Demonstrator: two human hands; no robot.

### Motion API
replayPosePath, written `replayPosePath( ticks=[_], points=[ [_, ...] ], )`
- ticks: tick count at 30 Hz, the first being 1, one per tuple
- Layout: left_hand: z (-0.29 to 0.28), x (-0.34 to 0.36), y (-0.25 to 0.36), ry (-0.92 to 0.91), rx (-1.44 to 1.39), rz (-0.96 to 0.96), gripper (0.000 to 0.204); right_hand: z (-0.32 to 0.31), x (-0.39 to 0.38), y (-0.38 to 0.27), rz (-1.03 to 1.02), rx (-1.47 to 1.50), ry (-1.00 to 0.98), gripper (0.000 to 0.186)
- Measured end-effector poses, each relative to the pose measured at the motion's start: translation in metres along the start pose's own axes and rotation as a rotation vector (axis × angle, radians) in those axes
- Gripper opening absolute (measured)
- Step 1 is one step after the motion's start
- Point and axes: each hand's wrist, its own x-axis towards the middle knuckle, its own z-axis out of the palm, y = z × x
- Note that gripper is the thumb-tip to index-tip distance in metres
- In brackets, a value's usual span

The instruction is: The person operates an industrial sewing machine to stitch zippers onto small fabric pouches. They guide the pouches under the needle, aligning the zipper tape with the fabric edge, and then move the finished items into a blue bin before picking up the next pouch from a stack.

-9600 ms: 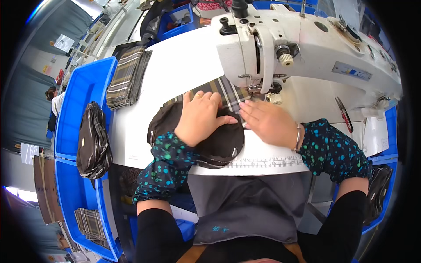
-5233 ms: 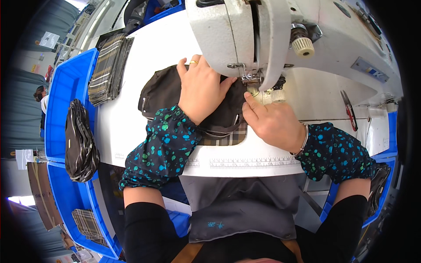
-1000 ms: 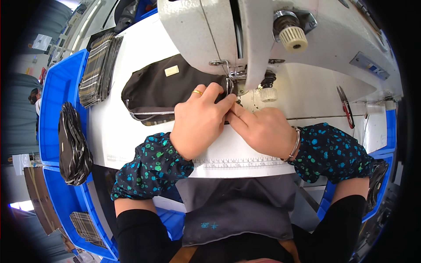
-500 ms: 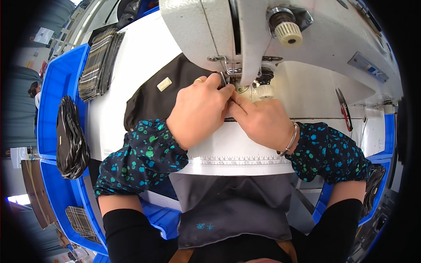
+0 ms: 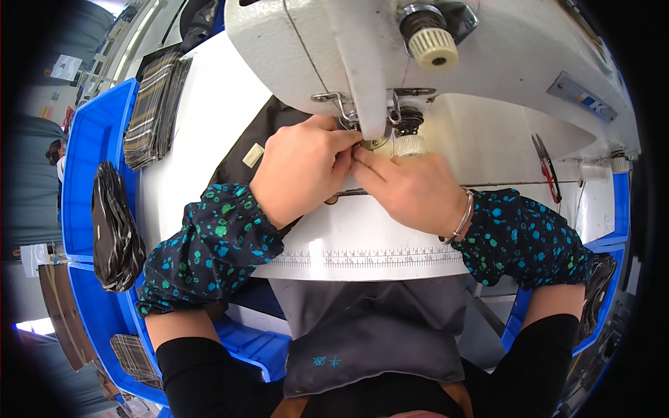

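A dark brown fabric piece with a small cream label on it lies on the white sewing table, left of the needle area of a white sewing machine. My left hand is closed on its edge, thumb and forefinger pinched close to the presser foot. Against those fingertips my right hand pinches the same edge from the right, fingers pressed together. Both hands hide the stitching spot and much of the fabric. A bracelet circles my right wrist.
Red-handled thread snips lie at the right. Stacked plaid fabric pieces stand at the table's left, beside blue bins; a dark striped bundle hangs over one. A printed ruler strip runs along the front edge.
The view has shifted a little, so the machine appears farther left. Both hands stay pinched at the needle area; less of the brown fabric shows beyond my left hand.
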Motion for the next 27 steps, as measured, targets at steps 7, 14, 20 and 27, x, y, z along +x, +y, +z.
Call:
replayPosePath(
  ticks=[7, 14, 20, 27],
  points=[
    [-0.005, 0.008, -0.004, -0.072, 0.038, 0.035, 0.023, -0.003, 0.004, -0.003, -0.002, -0.004, -0.071, 0.024],
    [-0.014, 0.0, -0.002, -0.174, -0.024, 0.032, 0.034, -0.003, 0.004, -0.002, -0.028, 0.057, -0.053, 0.013],
    [-0.009, -0.001, 0.004, -0.167, 0.01, 0.028, 0.035, -0.007, 0.003, 0.001, -0.035, 0.069, -0.055, 0.011],
    [-0.005, 0.001, -0.001, -0.05, -0.094, 0.015, 0.032, -0.008, 0.003, 0.007, -0.011, 0.051, -0.039, 0.009]
  ],
)
